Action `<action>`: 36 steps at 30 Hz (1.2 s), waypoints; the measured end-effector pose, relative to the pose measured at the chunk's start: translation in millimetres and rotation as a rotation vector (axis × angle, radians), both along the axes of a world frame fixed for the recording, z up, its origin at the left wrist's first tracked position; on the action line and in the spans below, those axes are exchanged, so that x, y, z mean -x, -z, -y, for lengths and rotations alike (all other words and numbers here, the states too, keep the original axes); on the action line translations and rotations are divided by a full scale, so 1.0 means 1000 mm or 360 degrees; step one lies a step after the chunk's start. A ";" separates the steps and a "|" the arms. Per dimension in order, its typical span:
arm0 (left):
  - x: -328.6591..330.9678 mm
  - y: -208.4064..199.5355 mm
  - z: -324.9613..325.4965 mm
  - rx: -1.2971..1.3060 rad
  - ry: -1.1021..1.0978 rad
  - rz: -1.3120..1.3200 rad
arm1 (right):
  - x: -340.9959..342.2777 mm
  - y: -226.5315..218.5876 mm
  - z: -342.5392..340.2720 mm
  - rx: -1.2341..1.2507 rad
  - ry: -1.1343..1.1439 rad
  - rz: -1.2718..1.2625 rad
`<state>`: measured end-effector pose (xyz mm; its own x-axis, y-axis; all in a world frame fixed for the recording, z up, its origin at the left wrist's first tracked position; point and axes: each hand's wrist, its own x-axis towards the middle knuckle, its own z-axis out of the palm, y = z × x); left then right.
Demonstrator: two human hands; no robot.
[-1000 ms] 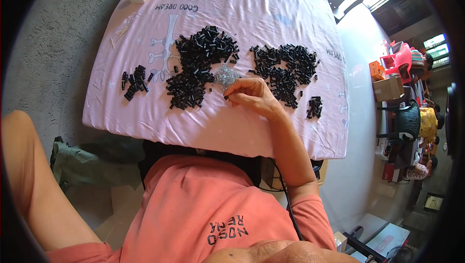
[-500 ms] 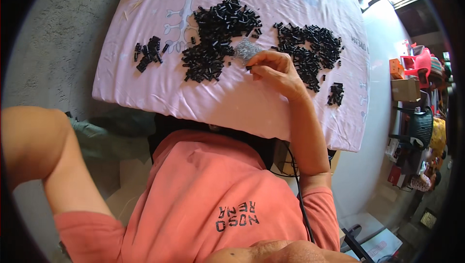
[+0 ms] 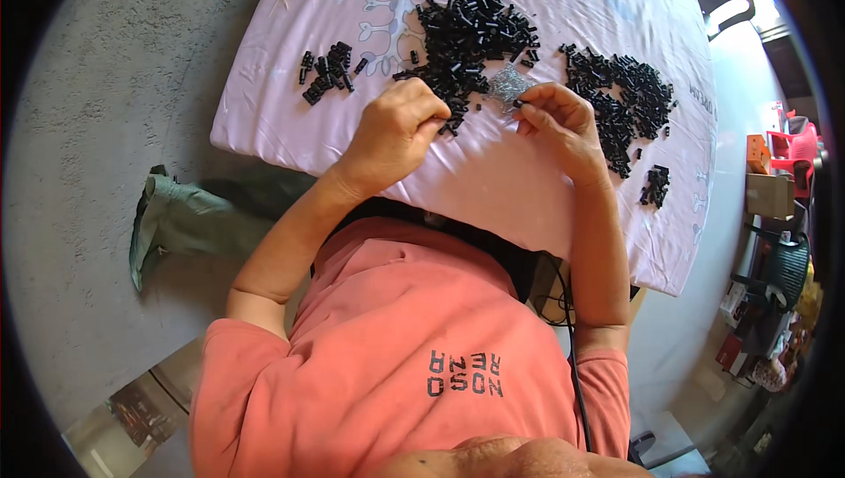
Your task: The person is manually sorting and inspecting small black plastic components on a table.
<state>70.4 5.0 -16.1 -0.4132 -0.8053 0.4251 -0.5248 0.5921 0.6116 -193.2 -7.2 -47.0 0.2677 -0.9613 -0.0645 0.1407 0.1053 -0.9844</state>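
My left hand (image 3: pixel 396 130) is closed at the near edge of the large middle pile of small black cylindrical pieces (image 3: pixel 475 33). Its fingertips are pressed together, and whatever they hold is too small or hidden to make out. My right hand (image 3: pixel 563 126) pinches a small black piece (image 3: pixel 519 104) between thumb and forefinger. Just beyond that piece lies a heap of thin silvery metal bits (image 3: pixel 508 84), between the middle pile and a second wide pile of black pieces (image 3: pixel 629 91) on the right.
A pale pink printed cloth (image 3: pixel 493 170) covers the table. Longer black pieces (image 3: pixel 330 73) lie in a small group at the left, and another small black cluster (image 3: pixel 656 186) sits near right. A dark cable (image 3: pixel 576 372) runs down beside my right arm. Chairs and boxes stand far right.
My left hand, out of sight before, has come in to the middle pile. My right hand still pinches the small black piece. The whole view has shifted, with the table appearing farther right.
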 end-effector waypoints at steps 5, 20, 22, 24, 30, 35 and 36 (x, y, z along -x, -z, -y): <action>0.007 0.006 -0.001 0.0040 0.0010 0.0151 | 0.001 0.002 0.002 0.0033 0.0015 -0.0065; 0.032 0.008 0.002 0.0084 -0.0123 0.0531 | 0.001 0.006 0.005 0.0059 0.0037 -0.0041; 0.032 0.007 0.002 0.0089 -0.0110 0.0520 | 0.000 0.007 0.004 0.0047 0.0100 -0.0008; 0.033 0.005 0.002 0.0094 -0.0096 0.0509 | 0.002 0.007 0.005 0.0054 0.0108 -0.0023; 0.042 0.009 -0.002 0.0112 0.0110 0.0301 | 0.004 0.006 0.006 0.0079 0.0142 -0.0018; 0.044 0.007 -0.002 0.0111 0.0170 0.0288 | 0.008 0.009 0.007 0.0084 0.0194 0.0085; 0.043 0.005 0.000 0.0104 0.0187 0.0297 | 0.009 0.009 0.007 0.0077 0.0196 0.0089</action>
